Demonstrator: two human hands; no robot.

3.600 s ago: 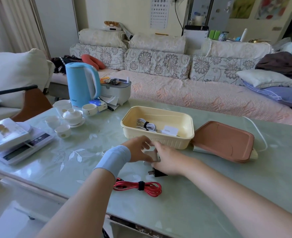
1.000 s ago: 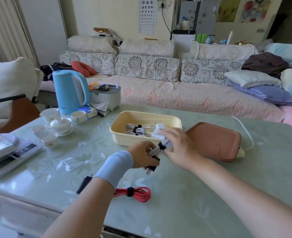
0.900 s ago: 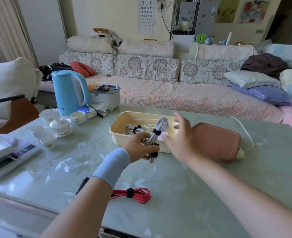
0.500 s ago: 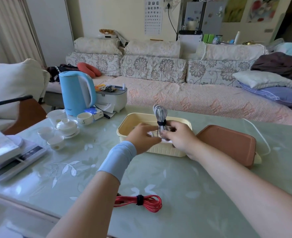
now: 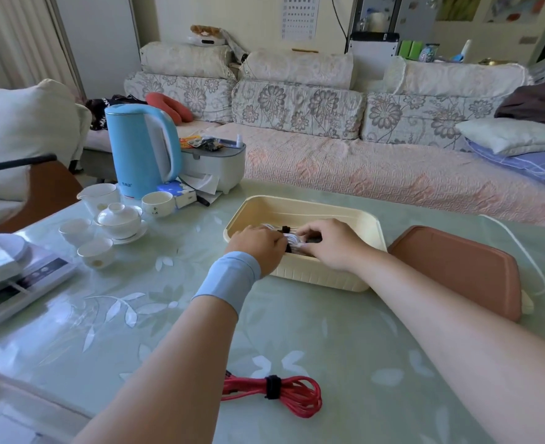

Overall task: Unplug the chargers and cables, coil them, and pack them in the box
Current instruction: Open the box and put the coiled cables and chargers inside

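A cream plastic box (image 5: 303, 206) stands open in the middle of the table. Both hands reach down into it. My left hand (image 5: 258, 246) and my right hand (image 5: 330, 243) hold a coiled grey-white cable (image 5: 292, 240) bound with a black strap, low inside the box. Another white coil (image 5: 272, 226) lies behind it, mostly hidden. A red cable (image 5: 284, 390), coiled and tied with a black strap, lies on the table near the front edge. The box's brown lid (image 5: 457, 267) lies to its right.
A blue kettle (image 5: 141, 152), a grey container (image 5: 215, 166) and a white tea set (image 5: 119, 219) crowd the table's left. A scale with a book (image 5: 14, 277) sits at far left. A white cord (image 5: 518, 251) runs behind the lid. A sofa stands beyond the table.
The grey-white coil, held upright above the box half a second ago, has been lowered into the box with both hands following it down.
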